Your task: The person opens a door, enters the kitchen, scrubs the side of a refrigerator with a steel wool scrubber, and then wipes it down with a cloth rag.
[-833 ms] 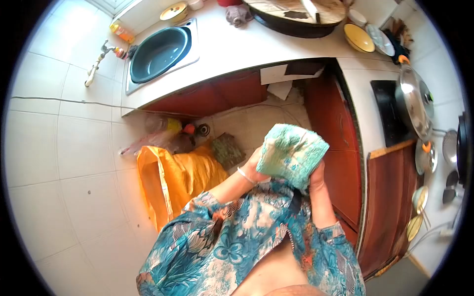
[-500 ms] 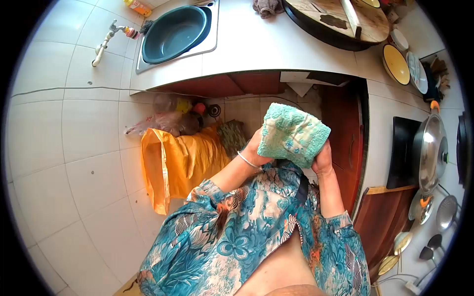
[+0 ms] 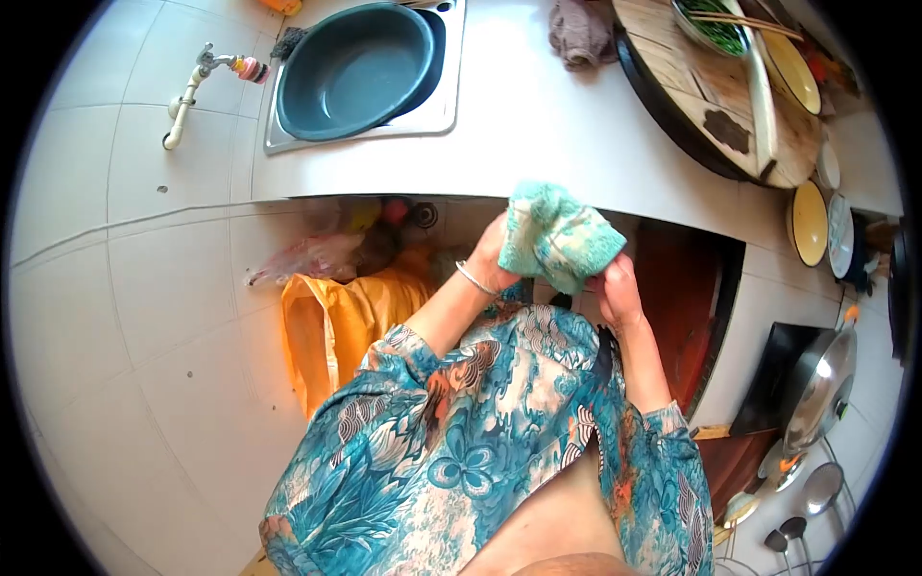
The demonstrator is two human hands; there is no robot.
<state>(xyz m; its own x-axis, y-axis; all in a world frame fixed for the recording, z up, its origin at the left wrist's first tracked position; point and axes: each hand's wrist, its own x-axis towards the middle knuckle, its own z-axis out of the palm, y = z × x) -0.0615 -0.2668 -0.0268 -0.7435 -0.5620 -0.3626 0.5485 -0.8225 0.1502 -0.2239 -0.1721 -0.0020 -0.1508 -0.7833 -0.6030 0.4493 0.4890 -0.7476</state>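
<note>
A folded green and cream patterned towel (image 3: 562,238) is held up in front of my body, just short of the white counter's edge. My left hand (image 3: 494,254) grips its left side, the fingers partly hidden behind the cloth; a bracelet circles that wrist. At the lower right corner, my right hand (image 3: 618,291) pinches the towel between thumb and fingers. The cloth looks bunched and creased between the two hands.
A dark green basin (image 3: 357,72) sits in the sink (image 3: 445,106) at the upper left, near a wall tap (image 3: 206,62). A grey-brown rag (image 3: 581,36) and a large wooden lid (image 3: 706,86) lie on the counter. An orange sack (image 3: 360,312) stands below. A lidded wok (image 3: 821,389) is at right.
The towel has gone from a flat, squarish fold to a smaller, more crumpled shape. My view has shifted, bringing more of the counter and a bowl of greens into sight.
</note>
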